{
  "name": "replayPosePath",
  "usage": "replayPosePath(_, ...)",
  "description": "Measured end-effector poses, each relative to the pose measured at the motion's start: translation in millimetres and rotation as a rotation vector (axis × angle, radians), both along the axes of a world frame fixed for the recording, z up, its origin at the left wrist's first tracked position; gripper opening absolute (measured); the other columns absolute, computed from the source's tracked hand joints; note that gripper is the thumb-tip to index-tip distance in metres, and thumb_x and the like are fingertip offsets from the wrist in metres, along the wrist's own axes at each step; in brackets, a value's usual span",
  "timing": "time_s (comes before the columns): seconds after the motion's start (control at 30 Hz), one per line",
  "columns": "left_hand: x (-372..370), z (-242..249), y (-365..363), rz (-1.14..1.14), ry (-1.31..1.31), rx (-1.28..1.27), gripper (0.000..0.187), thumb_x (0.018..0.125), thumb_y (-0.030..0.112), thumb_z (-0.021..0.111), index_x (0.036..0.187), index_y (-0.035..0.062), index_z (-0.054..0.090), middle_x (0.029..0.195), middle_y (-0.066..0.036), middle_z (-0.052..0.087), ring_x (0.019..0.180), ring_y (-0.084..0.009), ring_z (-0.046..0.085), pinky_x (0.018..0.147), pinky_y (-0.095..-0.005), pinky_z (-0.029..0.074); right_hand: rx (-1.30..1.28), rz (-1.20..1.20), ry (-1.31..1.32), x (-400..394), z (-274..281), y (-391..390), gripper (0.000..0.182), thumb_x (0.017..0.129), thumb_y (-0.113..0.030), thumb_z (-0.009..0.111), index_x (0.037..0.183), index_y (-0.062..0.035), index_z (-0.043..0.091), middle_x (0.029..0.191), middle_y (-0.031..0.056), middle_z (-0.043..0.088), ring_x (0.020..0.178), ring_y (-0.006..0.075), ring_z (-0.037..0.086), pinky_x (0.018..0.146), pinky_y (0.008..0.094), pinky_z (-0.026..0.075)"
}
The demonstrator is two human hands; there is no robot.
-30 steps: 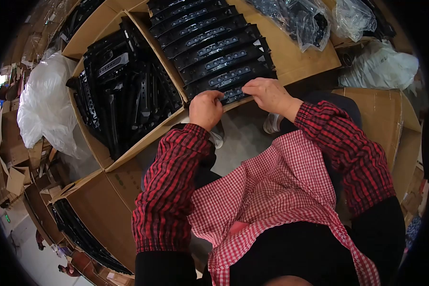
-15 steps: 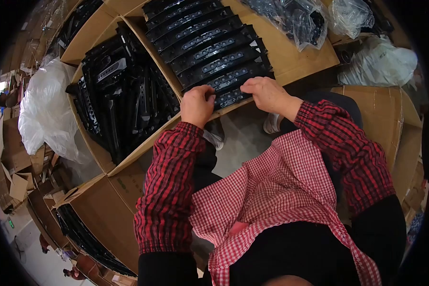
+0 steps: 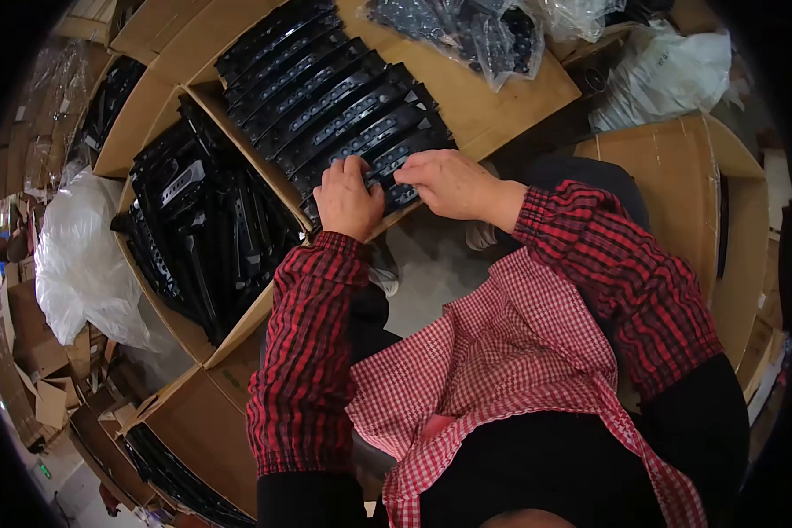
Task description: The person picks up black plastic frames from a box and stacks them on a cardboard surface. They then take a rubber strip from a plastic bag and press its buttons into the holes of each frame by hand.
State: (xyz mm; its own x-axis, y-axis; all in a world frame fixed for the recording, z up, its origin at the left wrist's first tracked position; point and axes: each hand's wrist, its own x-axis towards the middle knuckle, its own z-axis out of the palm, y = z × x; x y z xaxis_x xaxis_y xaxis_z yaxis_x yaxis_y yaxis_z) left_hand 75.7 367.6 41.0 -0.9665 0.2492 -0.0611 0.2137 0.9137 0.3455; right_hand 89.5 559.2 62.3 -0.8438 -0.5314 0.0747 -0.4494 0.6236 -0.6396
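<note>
A row of long black plastic strips with round holes (image 3: 321,101) lies side by side, overlapping, on a cardboard surface (image 3: 502,106). At the near end of this row, my left hand (image 3: 350,201) rests over the left part of the closest strips, its fingers stretched forward and its thumb apart. Just right of it, my right hand (image 3: 453,183) has thumb and fingertips pinched together over the same strips. What the pinch holds, if anything, is too small to make out. The nearest strip is partly covered by both hands.
Left of the row stands a cardboard box (image 3: 224,348) full of jumbled black plastic parts (image 3: 194,220). Clear plastic bags (image 3: 466,35) lie at the back. A white bag (image 3: 84,255) is at the far left, and another cardboard box (image 3: 656,163) stands at the right.
The view has shifted, so the boxes and row appear further left and lower. My left hand's fingers have gone from a curled pinch to reaching over the strips. My right hand stays pinched.
</note>
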Motion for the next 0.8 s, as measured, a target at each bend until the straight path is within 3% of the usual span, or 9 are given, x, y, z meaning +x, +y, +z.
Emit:
replayPosePath(0.1, -13, -4, 6, 0.032, 0.147, 0.059, 0.032, 0.073, 0.025, 0.068, 0.099, 0.0122, 0.055, 0.098, -0.009, 0.058, 0.097, -0.0294, 0.054, 0.078, -0.0441, 0.043, 0.005, -0.036, 0.010, 8, 3, 7, 0.021, 0.079, -0.005, 0.052, 0.096, -0.0044, 0.064, 0.088, 0.0131, 0.061, 0.084, 0.0341, 0.059, 0.073, 0.0406, 0.048)
replayPosePath(0.27, -20, -41, -13, 0.003, 0.073, 0.034, 0.027, 0.074, 0.020, 0.067, 0.098, 0.0133, 0.057, 0.096, -0.006, 0.059, 0.094, -0.0291, 0.055, 0.076, -0.0442, 0.044, -0.022, -0.228, -0.092, 39, -20, 15, 0.015, 0.076, -0.005, 0.054, 0.087, -0.0046, 0.065, 0.073, 0.0147, 0.062, 0.072, 0.0325, 0.062, 0.066, 0.0394, 0.049)
replayPosePath(0.4, -16, -32, -13, -0.005, 0.161, -0.007, 0.024, 0.074, 0.015, 0.066, 0.097, 0.0130, 0.059, 0.096, -0.006, 0.059, 0.095, -0.0283, 0.054, 0.076, -0.0415, 0.044, -0.638, -0.611, -0.671, 65, -44, -25, 0.017, 0.074, -0.018, 0.060, 0.078, -0.0040, 0.068, 0.067, 0.0164, 0.064, 0.066, 0.0324, 0.063, 0.062, 0.0365, 0.051)
replayPosePath(0.43, -12, -34, -13, -0.017, 0.178, 0.001, 0.024, 0.074, 0.015, 0.066, 0.097, 0.0128, 0.059, 0.096, -0.006, 0.058, 0.095, -0.0280, 0.054, 0.076, -0.0407, 0.043, -0.606, -0.651, -0.788, 63, -44, -34, 0.017, 0.082, -0.016, 0.063, 0.085, 0.0010, 0.066, 0.074, 0.0084, 0.067, 0.065, 0.0137, 0.065, 0.062, 0.0260, 0.053)
replayPosePath(0.47, -11, -37, -13, -0.009, 0.165, -0.007, 0.020, 0.074, 0.013, 0.066, 0.093, 0.0119, 0.060, 0.095, -0.006, 0.059, 0.095, -0.0277, 0.054, 0.076, -0.0414, 0.043, -0.598, -0.646, -0.796, 59, -48, -44, 0.017, 0.082, -0.016, 0.063, 0.085, 0.0010, 0.066, 0.074, 0.0084, 0.067, 0.065, 0.0137, 0.065, 0.062, 0.0260, 0.053)
replayPosePath(0.53, -9, -33, -13, -0.015, 0.151, -0.011, 0.019, 0.073, 0.013, 0.066, 0.091, 0.0116, 0.061, 0.093, -0.007, 0.059, 0.093, -0.0281, 0.054, 0.076, -0.0413, 0.043, -0.526, -0.782, -0.683, 47, -74, -66, 0.026, 0.076, -0.028, 0.064, 0.077, -0.0027, 0.068, 0.068, 0.0143, 0.065, 0.071, 0.0321, 0.065, 0.068, 0.0382, 0.051)
replayPosePath(0.57, -9, -34, -13, -0.029, 0.148, -0.014, 0.017, 0.073, 0.012, 0.066, 0.089, 0.0113, 0.062, 0.092, -0.007, 0.060, 0.092, -0.0285, 0.055, 0.075, -0.0412, 0.044, -0.485, -0.874, -0.571, 41, -94, -75, 0.034, 0.075, -0.035, 0.066, 0.077, -0.0003, 0.067, 0.074, 0.0172, 0.066, 0.078, 0.0349, 0.064, 0.072, 0.0409, 0.051)
replayPosePath(0.7, -1, -40, -8, -0.025, 0.169, 0.011, 0.014, 0.074, 0.009, 0.060, 0.086, 0.0080, 0.065, 0.089, -0.012, 0.060, 0.086, -0.0314, 0.057, 0.074, -0.0406, 0.048, -0.262, -0.983, -0.661, 25, -87, -69, 0.044, 0.074, -0.038, 0.069, 0.082, 0.0056, 0.065, 0.086, 0.0257, 0.064, 0.086, 0.0390, 0.062, 0.076, 0.0419, 0.050)
replayPosePath(0.8, 2, -29, -3, -0.016, 0.051, 0.034, 0.016, 0.073, 0.007, 0.056, 0.085, 0.0055, 0.067, 0.091, -0.014, 0.061, 0.088, -0.0331, 0.058, 0.076, -0.0418, 0.049, -0.119, -1.017, -0.636, 25, -69, -63, 0.036, 0.074, -0.030, 0.068, 0.083, 0.0051, 0.065, 0.087, 0.0267, 0.063, 0.089, 0.0396, 0.061, 0.078, 0.0425, 0.050)
